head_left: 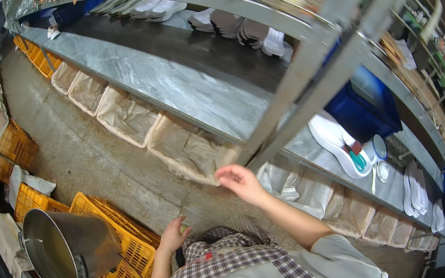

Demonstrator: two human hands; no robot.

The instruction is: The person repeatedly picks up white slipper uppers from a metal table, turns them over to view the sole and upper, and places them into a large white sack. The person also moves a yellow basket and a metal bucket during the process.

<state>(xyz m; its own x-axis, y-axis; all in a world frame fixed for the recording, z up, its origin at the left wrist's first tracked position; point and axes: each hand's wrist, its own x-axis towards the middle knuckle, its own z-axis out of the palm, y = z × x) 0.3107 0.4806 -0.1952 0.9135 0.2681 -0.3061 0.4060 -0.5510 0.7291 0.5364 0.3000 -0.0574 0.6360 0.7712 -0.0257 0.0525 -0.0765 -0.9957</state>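
My right hand (pixel 242 183) is stretched forward over the front rim of a lined bin (pixel 187 142) below the bench. Its fingers are loosely bent and apart, with nothing in them. My left hand (pixel 174 235) is held low beside my checked apron (pixel 228 255), fingers curled. A small yellow-green spot shows at those fingers; what it is I cannot make out. Nearest to the left hand is a yellow plastic crate (pixel 129 243). A large metal pot (pixel 98 241) with cloudy liquid inside stands by that crate.
A grey marbled bench (pixel 184 84) runs across, with white and dark shoe soles (pixel 228 25) at its back. Right of a metal post (pixel 298 93) are a white tray (pixel 336 144), green-handled scissors (pixel 356 159), a strainer (pixel 379 146) and a blue bin (pixel 368 106). Yellow crates (pixel 16 154) stand left.
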